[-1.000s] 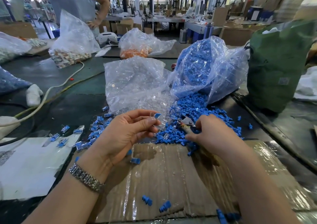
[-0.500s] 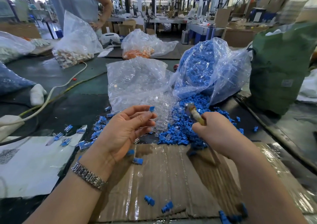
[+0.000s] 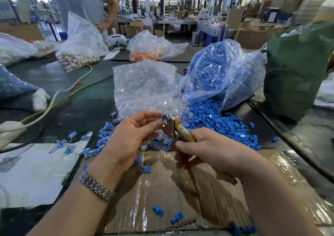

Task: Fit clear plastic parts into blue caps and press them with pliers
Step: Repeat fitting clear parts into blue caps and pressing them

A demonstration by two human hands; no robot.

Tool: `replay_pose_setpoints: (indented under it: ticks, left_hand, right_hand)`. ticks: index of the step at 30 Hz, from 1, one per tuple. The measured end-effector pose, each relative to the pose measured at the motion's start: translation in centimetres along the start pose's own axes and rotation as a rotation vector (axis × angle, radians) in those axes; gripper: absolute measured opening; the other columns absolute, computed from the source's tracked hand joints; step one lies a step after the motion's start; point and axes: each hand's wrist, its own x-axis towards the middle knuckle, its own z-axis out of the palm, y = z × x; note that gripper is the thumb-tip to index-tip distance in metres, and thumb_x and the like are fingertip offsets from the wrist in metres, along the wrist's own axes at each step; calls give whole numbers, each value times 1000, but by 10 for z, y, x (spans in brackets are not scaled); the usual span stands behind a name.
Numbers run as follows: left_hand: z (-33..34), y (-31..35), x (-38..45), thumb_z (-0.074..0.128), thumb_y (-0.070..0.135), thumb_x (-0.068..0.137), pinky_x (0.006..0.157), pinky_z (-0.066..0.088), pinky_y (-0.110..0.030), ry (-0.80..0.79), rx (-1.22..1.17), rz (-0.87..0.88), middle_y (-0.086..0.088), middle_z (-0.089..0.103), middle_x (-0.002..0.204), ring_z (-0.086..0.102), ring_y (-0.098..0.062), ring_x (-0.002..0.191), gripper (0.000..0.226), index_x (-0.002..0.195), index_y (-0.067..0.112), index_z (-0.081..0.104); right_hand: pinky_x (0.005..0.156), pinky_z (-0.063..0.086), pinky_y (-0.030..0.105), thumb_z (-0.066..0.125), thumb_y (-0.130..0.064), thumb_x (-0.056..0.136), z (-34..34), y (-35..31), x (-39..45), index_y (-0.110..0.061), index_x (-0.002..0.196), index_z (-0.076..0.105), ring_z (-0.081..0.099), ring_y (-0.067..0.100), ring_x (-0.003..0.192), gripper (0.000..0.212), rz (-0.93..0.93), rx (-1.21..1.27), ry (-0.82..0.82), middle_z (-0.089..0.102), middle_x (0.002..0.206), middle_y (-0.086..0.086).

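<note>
The pliers (image 3: 173, 127) have swung across from over the blue heap and their metal nose now meets the small blue cap (image 3: 164, 117) pinched at the fingertips of the left hand (image 3: 133, 138). Half a second ago tool and cap were well apart. The right hand (image 3: 207, 149) is wrapped round the taped handles, so both hands are close together above the far edge of the cardboard sheet (image 3: 162, 190) near the desk's front edge. Whether the nose is already squeezing the cap cannot be told. This looks like the pressing step beginning. Loose blue caps (image 3: 216, 121) spill from their bag just beyond, finished pieces (image 3: 72, 141) lie to the left
</note>
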Motion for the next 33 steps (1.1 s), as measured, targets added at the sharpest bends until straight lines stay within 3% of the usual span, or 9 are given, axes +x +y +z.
replay_pose_setpoints:
  ticks: [4, 10, 15, 17, 20, 22, 24, 28, 33]
  left_hand:
    - [2, -1, -2, 72, 23, 73, 81, 57, -26, 8, 103, 52, -5, 78, 99, 73, -17, 94, 21, 93, 23, 79]
    - [3, -3, -2, 73, 25, 76, 88, 57, -31, 54, 221, 95, -2, 78, 99, 72, -16, 91, 22, 97, 27, 79]
    - [1, -7, 0, 73, 26, 77, 89, 57, -33, 76, 258, 87, 0, 78, 97, 72, -20, 96, 20, 96, 28, 79]
    - [-1, -8, 1, 73, 20, 83, 89, 57, -35, 84, 303, 93, 0, 78, 96, 71, -20, 96, 16, 96, 28, 79]
    - [-7, -7, 3, 72, 13, 89, 84, 59, -30, 134, 383, 177, 4, 76, 95, 70, -11, 92, 19, 98, 29, 76]
    - [-11, -4, 3, 71, 13, 90, 77, 58, -25, 218, 564, 239, 7, 70, 90, 66, -7, 84, 21, 98, 32, 73]
    - [-14, -2, 2, 68, 15, 89, 74, 52, -32, 342, 916, 288, 11, 58, 85, 59, -11, 78, 18, 87, 33, 70]
    - [-23, 4, 0, 61, 22, 86, 82, 27, -40, 535, 1560, 209, 4, 46, 89, 44, -20, 93, 12, 80, 27, 71]
    - [-11, -4, -2, 60, 32, 89, 84, 21, -36, 295, 1581, 243, 11, 45, 93, 42, -14, 103, 11, 85, 34, 70]
  right_hand:
    - [91, 56, 55, 53, -30, 104, 1, 0, 0, -11, 87, 58, 74, 32, 86, 26, -6, -35, 24, 69, 77, 3]
    - [77, 59, 51, 52, -45, 102, 10, 2, 8, -13, 75, 57, 68, 23, 56, 43, 16, -87, 106, 67, 63, 6]
    - [80, 59, 55, 52, -51, 100, 11, 5, 11, -15, 76, 61, 68, 26, 60, 44, 38, -105, 112, 67, 65, 4]
    - [79, 62, 49, 52, -58, 97, 8, 7, 11, -13, 82, 65, 72, 27, 66, 49, 36, -77, 93, 71, 68, 3]
    - [71, 60, 37, 48, -75, 79, -3, 9, 8, -7, 94, 69, 73, 23, 67, 73, 50, -73, 122, 75, 76, 7]
    - [63, 56, 33, 48, -78, 77, -12, 13, 8, -9, 92, 68, 69, 18, 62, 73, 65, -146, 259, 74, 79, 11]
    - [58, 51, 39, 51, -72, 87, -19, 18, 9, -15, 80, 61, 64, 21, 63, 59, 99, -291, 435, 70, 75, 12]
    - [60, 34, 36, 50, -66, 93, -29, 28, 10, -21, 76, 47, 52, 24, 74, 49, 281, -684, 665, 57, 79, 0]
    - [76, 42, 39, 58, -64, 90, -30, 36, 15, -18, 95, 48, 55, 29, 96, 47, 366, -842, 658, 53, 107, 6]
